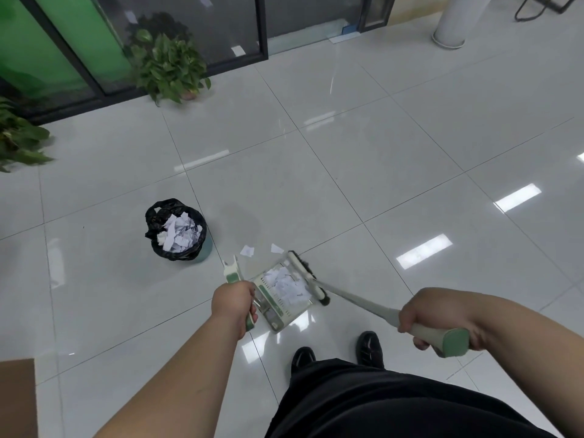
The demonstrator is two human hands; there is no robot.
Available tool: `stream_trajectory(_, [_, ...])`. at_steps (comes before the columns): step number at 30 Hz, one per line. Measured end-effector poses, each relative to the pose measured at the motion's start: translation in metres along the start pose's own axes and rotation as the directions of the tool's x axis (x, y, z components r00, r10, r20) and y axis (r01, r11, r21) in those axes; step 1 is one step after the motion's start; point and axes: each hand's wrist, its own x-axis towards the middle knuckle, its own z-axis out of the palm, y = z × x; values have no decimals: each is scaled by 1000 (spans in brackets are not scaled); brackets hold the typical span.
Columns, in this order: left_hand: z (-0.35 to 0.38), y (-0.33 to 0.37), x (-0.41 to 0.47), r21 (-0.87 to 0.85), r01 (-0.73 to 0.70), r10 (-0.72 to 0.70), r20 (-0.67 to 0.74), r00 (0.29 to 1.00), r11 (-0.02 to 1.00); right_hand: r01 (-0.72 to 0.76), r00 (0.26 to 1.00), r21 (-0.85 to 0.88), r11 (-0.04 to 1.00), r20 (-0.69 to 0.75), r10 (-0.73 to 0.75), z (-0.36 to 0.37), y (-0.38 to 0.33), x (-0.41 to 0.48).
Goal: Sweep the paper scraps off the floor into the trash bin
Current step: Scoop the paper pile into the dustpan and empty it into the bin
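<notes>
Only two floor scraps [247, 250], one dustpan [275, 306], one broom [304, 274], one bin [177, 256].

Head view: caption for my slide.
Left hand holds a cream-and-green dustpan of white paper scraps; right hand grips a matching broom near the black-bagged trash bin.

Between the dustpan [274, 306] and the trash bin [177, 230] the floor [227, 229] is open — only two paper scraps [247, 250] lie beside this way
</notes>
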Motion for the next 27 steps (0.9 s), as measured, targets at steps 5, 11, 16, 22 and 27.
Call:
stream_trajectory(5, [-7,-4,-1,-15,-6,6,5,1000,1000,19,1000,3,1000,1,-19,-17,-13,-24])
stream_trajectory(11, [-26,-22,-7,-110,10,-15,-42,999,994,52,997,-70,996,-58,-56,-19,-37,-41])
stream_trajectory(16, [-50,-40,-16,-273,24,-57,-114,992,962,82,984,-199,977,-137,-110,-6,-67,-20])
stream_trajectory(22, [-80,-43,-8,-433,40,-130,-182,975,901,120,968,-356,927,-165,-189,18,-107,38])
stream_trajectory(27, [-84,-28,4,-539,53,-192,-205,960,841,119,965,-643,756,-105,-241,57,-129,70])
